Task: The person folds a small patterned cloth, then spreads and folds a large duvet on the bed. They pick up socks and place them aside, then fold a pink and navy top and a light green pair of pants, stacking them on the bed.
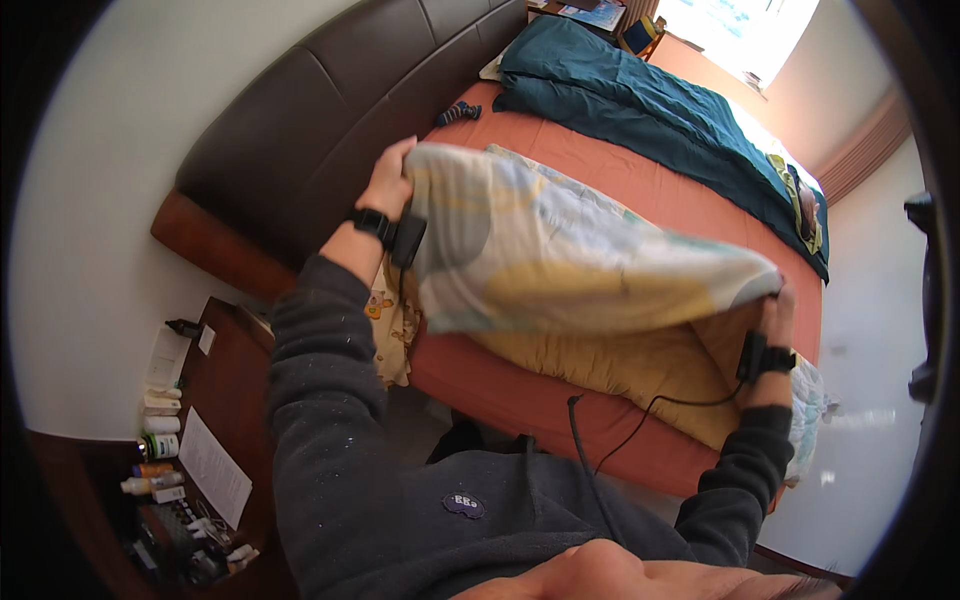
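My left hand (388, 182) grips one end of a patterned quilt (560, 255) in pale blue, yellow and white, lifted above the bed. My right hand (778, 305) holds the other end, lower and to the right. The quilt hangs stretched between both hands, its yellow underside drooping onto the orange sheet (590, 150). Both wrists carry black bands, and a thin black cable runs from the right one toward my chest.
A teal blanket (650, 100) lies along the far side of the bed. The dark padded headboard (330, 110) stands at the left. A wooden nightstand (215, 400) holds several bottles and a sheet of paper. A small dark object (458, 113) rests near the headboard.
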Demonstrator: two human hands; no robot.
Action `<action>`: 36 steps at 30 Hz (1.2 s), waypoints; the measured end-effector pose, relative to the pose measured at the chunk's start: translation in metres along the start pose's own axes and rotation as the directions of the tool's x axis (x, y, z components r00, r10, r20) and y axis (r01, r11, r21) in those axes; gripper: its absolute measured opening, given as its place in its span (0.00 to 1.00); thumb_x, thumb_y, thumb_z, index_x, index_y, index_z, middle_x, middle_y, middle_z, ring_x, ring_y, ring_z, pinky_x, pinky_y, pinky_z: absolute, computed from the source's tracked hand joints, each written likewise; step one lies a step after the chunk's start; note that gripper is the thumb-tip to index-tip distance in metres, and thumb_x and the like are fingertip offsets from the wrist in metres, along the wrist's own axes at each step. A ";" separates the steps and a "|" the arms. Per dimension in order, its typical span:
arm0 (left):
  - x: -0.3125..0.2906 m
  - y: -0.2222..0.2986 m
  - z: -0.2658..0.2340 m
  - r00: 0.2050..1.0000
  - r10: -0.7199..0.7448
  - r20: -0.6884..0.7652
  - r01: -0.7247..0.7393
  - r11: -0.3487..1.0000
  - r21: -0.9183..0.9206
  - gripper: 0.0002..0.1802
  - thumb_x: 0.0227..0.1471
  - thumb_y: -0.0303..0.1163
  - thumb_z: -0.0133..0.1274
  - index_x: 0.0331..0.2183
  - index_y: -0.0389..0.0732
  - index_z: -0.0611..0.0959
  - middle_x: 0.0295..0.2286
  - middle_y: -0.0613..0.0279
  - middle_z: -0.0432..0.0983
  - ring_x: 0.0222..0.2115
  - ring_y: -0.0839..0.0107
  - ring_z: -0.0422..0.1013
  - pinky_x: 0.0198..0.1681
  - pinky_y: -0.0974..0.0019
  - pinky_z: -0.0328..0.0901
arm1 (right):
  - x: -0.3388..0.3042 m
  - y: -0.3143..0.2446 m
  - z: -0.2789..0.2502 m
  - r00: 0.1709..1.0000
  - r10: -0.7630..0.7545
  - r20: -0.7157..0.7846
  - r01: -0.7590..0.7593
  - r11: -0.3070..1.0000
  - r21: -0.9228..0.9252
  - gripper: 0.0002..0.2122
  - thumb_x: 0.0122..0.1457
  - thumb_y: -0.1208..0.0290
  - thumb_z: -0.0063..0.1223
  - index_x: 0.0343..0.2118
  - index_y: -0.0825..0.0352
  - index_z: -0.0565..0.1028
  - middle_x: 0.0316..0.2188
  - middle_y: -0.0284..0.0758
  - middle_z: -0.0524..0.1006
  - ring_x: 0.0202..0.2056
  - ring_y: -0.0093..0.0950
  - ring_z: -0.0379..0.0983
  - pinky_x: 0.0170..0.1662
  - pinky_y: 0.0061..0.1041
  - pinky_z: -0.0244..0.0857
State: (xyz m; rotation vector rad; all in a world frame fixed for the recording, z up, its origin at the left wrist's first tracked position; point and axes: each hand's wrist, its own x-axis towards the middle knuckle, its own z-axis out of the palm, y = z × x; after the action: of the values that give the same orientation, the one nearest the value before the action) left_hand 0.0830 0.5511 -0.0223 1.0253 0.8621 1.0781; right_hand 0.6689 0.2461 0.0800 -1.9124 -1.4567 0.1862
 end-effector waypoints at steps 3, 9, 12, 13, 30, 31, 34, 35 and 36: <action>0.094 0.078 0.052 0.986 0.139 0.096 -0.073 0.864 -0.498 0.12 0.53 0.31 0.46 0.36 0.33 0.76 0.36 0.55 0.73 0.40 0.64 0.68 0.47 0.63 0.60 | 0.054 -0.022 -0.051 0.933 0.203 -0.296 -0.136 0.963 0.234 0.11 0.56 0.73 0.47 0.40 0.74 0.70 0.37 0.36 0.73 0.36 0.22 0.67 0.41 0.19 0.63; 0.077 0.058 0.088 0.866 0.382 0.324 -0.318 0.919 -0.235 0.18 0.53 0.26 0.47 0.46 0.32 0.67 0.41 0.56 0.71 0.39 0.66 0.70 0.43 0.65 0.65 | -0.092 -0.021 -0.056 0.796 -0.128 -0.591 0.050 0.988 -0.147 0.15 0.59 0.70 0.41 0.47 0.71 0.66 0.42 0.38 0.71 0.45 0.31 0.67 0.52 0.30 0.60; 0.066 -0.018 0.063 0.941 -0.088 0.328 0.120 0.989 -0.081 0.17 0.52 0.26 0.46 0.44 0.31 0.72 0.40 0.55 0.73 0.40 0.65 0.70 0.44 0.63 0.65 | -0.177 0.030 0.006 0.766 0.505 -0.397 -0.093 0.699 0.709 0.16 0.60 0.66 0.38 0.48 0.70 0.66 0.43 0.39 0.71 0.44 0.32 0.68 0.50 0.35 0.62; 0.053 -0.051 0.056 0.914 -0.153 0.376 0.244 0.948 -0.206 0.17 0.54 0.30 0.43 0.45 0.32 0.72 0.41 0.54 0.73 0.41 0.64 0.70 0.45 0.63 0.64 | -0.194 0.052 0.032 0.661 0.695 -0.283 -0.151 0.492 0.858 0.16 0.60 0.67 0.38 0.48 0.70 0.66 0.43 0.39 0.71 0.44 0.32 0.68 0.49 0.35 0.63; -0.080 -0.284 -0.088 0.725 -0.593 -0.350 0.616 0.786 -0.056 0.32 0.51 0.32 0.50 0.55 0.37 0.57 0.49 0.49 0.60 0.46 0.57 0.64 0.43 0.58 0.63 | -0.251 -0.063 0.403 0.958 0.227 -0.178 -0.286 0.831 -0.478 0.31 0.38 0.68 0.61 0.49 0.64 0.61 0.52 0.45 0.58 0.54 0.40 0.53 0.52 0.47 0.47; -0.077 -0.286 -0.082 0.779 -0.499 -0.379 0.549 0.835 0.030 0.33 0.51 0.33 0.50 0.55 0.38 0.57 0.49 0.49 0.60 0.46 0.57 0.63 0.44 0.57 0.63 | -0.248 -0.076 0.412 0.988 0.156 0.017 -0.134 0.893 -0.429 0.31 0.39 0.70 0.59 0.50 0.60 0.61 0.55 0.44 0.56 0.57 0.39 0.50 0.53 0.49 0.45; -0.060 -0.294 -0.071 0.924 -0.325 -0.202 0.379 0.853 0.358 0.35 0.47 0.39 0.56 0.53 0.38 0.61 0.46 0.50 0.65 0.45 0.63 0.65 0.40 0.60 0.65 | -0.229 -0.092 0.449 0.914 -0.120 0.388 0.322 0.796 -0.513 0.28 0.44 0.73 0.52 0.52 0.55 0.61 0.58 0.43 0.53 0.59 0.39 0.48 0.54 0.47 0.46; -0.053 -0.294 -0.070 0.946 -0.305 -0.110 0.321 0.834 0.449 0.36 0.47 0.41 0.56 0.53 0.38 0.61 0.47 0.49 0.65 0.45 0.63 0.64 0.40 0.61 0.65 | -0.215 -0.086 0.459 0.911 -0.154 0.384 0.353 0.772 -0.528 0.27 0.45 0.74 0.50 0.52 0.55 0.61 0.58 0.42 0.53 0.59 0.39 0.48 0.55 0.46 0.47; -0.046 -0.293 -0.071 0.937 -0.333 -0.107 0.329 0.737 0.590 0.29 0.47 0.44 0.55 0.46 0.35 0.70 0.39 0.49 0.71 0.40 0.64 0.68 0.36 0.63 0.65 | -0.200 -0.079 0.470 0.900 -0.194 0.391 0.394 0.746 -0.536 0.26 0.45 0.76 0.49 0.52 0.55 0.62 0.58 0.42 0.54 0.59 0.38 0.49 0.55 0.45 0.47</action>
State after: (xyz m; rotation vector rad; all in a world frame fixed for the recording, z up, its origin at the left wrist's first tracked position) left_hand 0.0869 0.4815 -0.3195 1.3276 1.3781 0.4866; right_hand 0.2968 0.2873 -0.2763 -2.1600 -2.2301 -0.1676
